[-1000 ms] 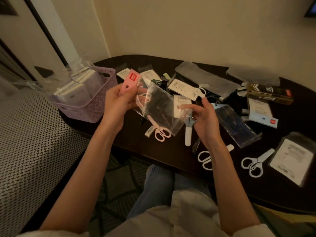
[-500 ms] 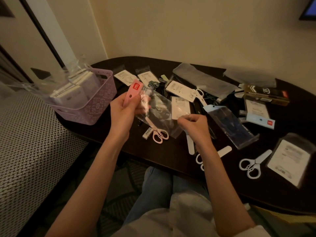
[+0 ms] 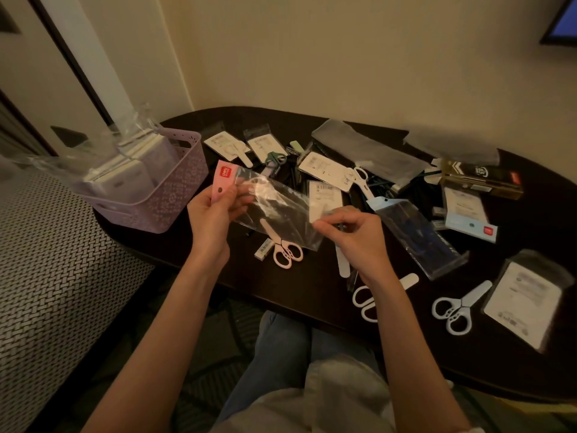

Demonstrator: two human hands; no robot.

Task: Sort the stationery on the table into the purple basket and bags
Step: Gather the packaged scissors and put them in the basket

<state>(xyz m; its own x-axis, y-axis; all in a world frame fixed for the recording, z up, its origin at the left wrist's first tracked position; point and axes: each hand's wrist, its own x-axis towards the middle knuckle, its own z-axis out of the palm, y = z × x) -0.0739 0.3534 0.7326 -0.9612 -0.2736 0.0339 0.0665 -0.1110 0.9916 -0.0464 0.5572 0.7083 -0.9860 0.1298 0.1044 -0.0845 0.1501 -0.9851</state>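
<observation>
Left hand (image 3: pixel 212 220) pinches pink card header of clear plastic bag (image 3: pixel 278 207); right hand (image 3: pixel 352 235) pinches bag's opposite end, above pink scissors (image 3: pixel 281 245) on dark table (image 3: pixel 312 285).

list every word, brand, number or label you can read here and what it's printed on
"deli": white on a red square, on the pink header card of the clear bag that the left hand and right hand hold.
Red square logo on the pale blue card: too small to read.
Barcode labels on the white packets: too blurred.
Print on the black-and-gold box: illegible.
Sheet in the bag at far right: blurred.
</observation>
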